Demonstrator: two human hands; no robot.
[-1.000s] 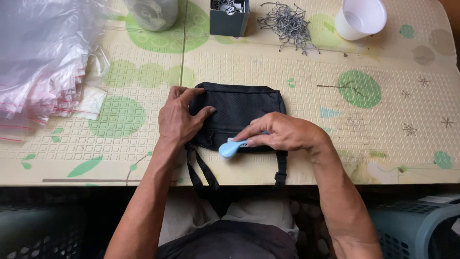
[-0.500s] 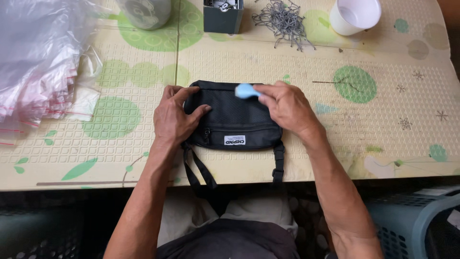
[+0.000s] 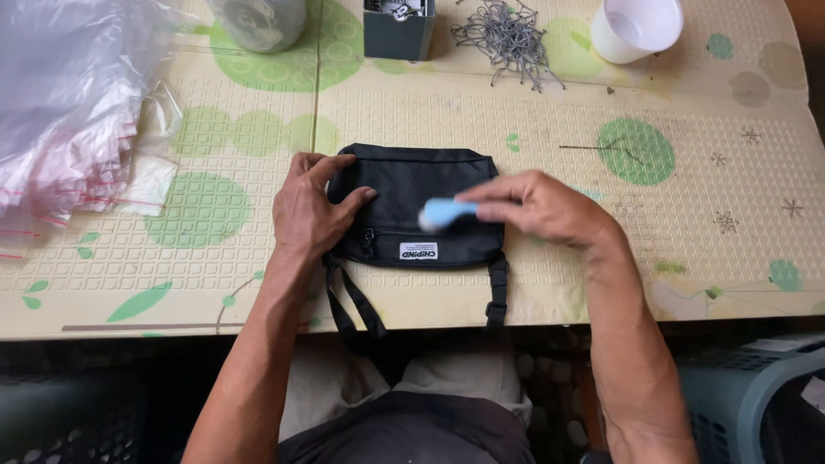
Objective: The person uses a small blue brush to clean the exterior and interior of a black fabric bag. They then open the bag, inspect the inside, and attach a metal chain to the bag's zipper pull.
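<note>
While the far left of the tabletop point(image 3: 258, 283) is heaped with clear plastic bags point(image 3: 60, 103) that run out past the frame edge, how many lie there is hard to make out. A grey round container point(image 3: 258, 19) behind them is cut off at the top, and so is the dark square box point(image 3: 400, 26) next to it, whose contents are too small to read.

Nearer the front edge, the left hand point(image 3: 309, 210) lies flat on the left end of a black pouch point(image 3: 404, 193), fingers spread and pressing down, thumb on the mesh front; its grip is not closed around anything. The pouch sits in the middle of the tabletop, close to the person's side, its long axis running left to right, with the small white label along its lower edge. Two black straps point(image 3: 352, 301) with buckles hang off the near edge toward the person's lap, their ends lost in shadow.

Over the right half of the pouch, the right hand point(image 3: 541, 206) has its grip clamped on a small light-blue tool point(image 3: 443, 213), which points left and is blurred, so its exact shape cannot be told.

Behind lie a tangle of thin metal wire pieces point(image 3: 507, 39) and a white cup point(image 3: 636, 26), cropped at the top. A grey-blue crate point(image 3: 756, 387) shows under the tabletop at the far right.
</note>
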